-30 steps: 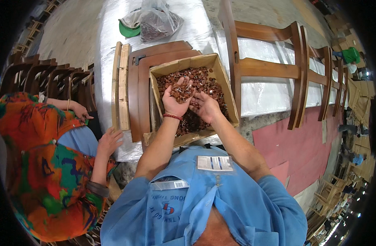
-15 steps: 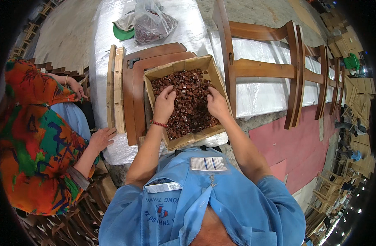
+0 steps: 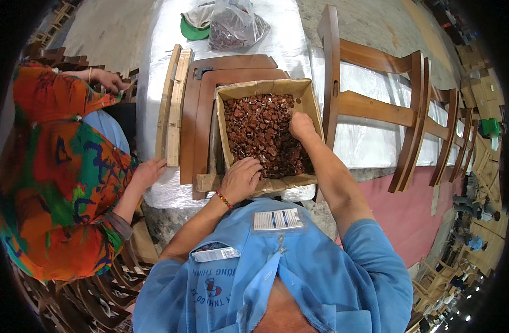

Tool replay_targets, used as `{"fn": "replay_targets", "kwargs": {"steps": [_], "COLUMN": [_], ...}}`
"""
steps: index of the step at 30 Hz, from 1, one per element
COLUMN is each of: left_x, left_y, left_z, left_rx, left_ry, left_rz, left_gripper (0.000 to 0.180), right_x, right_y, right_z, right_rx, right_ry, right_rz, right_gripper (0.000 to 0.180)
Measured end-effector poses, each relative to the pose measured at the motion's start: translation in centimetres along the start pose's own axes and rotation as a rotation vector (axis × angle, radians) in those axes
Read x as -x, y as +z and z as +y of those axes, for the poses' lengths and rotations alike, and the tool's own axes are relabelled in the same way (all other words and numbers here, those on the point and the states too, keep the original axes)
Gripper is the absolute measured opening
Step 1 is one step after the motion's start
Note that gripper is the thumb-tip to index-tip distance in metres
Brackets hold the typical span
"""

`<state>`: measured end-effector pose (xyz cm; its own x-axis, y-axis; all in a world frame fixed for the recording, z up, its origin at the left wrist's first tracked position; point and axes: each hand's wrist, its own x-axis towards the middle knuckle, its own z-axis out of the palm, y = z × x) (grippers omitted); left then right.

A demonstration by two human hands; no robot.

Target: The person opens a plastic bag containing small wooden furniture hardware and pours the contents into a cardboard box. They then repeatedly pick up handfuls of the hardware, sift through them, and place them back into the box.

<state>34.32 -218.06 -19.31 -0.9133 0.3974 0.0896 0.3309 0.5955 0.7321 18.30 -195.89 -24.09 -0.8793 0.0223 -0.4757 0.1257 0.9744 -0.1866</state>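
An open cardboard box (image 3: 226,133) stands in front of me, filled with small brown round-headed caps (image 3: 260,125), some showing shiny metal pins. Across the box's near left rim lies my left hand (image 3: 242,177), its fingers stretched over the edge onto the nearest caps. My right hand (image 3: 303,126) is curled closed at the right side of the heap, just inside the right wall. Its fingertips point down and are hidden, so what they hold cannot be made out.
Brown wooden frames (image 3: 190,122) and pale wooden strips (image 3: 179,105) lie left of the box. Chair-back frames (image 3: 376,105) line the right. A clear bag (image 3: 237,30) and green-brimmed cap (image 3: 195,29) sit at the back. At left, a co-worker's hand (image 3: 149,171) touches the strips.
My left hand has drawn back from the middle of the caps to the near rim. The right hand's fingers have curled closed near the right wall. The whole view has shifted slightly.
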Motion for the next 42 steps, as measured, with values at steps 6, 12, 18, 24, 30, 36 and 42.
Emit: {"fn": "replay_targets", "kwargs": {"steps": [6, 12, 18, 24, 30, 36, 42], "left_x": [-0.2, -0.1, -2.3, -6.0, -7.2, -7.8, -7.9], "left_y": [0.5, 0.1, 0.3, 1.3, 1.3, 1.9, 2.2], "left_z": [-0.1, 0.0, -0.1, -0.1, 0.5, 0.8, 0.3], "left_rx": [-0.006, 0.053, 0.607, 1.27, 1.379, 1.617, 1.714], "left_ry": [0.04, 0.015, -0.471, -0.656, -0.669, -0.678, -0.682], "left_rz": [0.055, 0.05, -0.056, -0.032, -0.024, -0.013, -0.11], "left_gripper": [0.016, 0.016, 0.021, 0.033, 0.03, 0.026, 0.032], "right_x": [1.5, 5.8, 10.7, 12.3, 13.1, 13.7, 13.6], "right_y": [-0.1, -2.4, -2.7, -2.3, -2.4, -3.0, -1.8], "right_z": [1.4, 1.6, 2.4, 1.7, 1.3, 0.9, 1.1], "right_rx": [0.048, -0.882, -1.992, -2.158, -2.123, -2.096, -2.094], "right_ry": [-0.051, -0.012, -0.112, -0.143, -0.118, -0.137, -0.116], "right_rz": [-0.101, -0.184, -0.373, -0.464, -0.42, -0.469, -0.474], "right_gripper": [0.027, 0.027, 0.036, 0.046, 0.048, 0.049, 0.046]}}
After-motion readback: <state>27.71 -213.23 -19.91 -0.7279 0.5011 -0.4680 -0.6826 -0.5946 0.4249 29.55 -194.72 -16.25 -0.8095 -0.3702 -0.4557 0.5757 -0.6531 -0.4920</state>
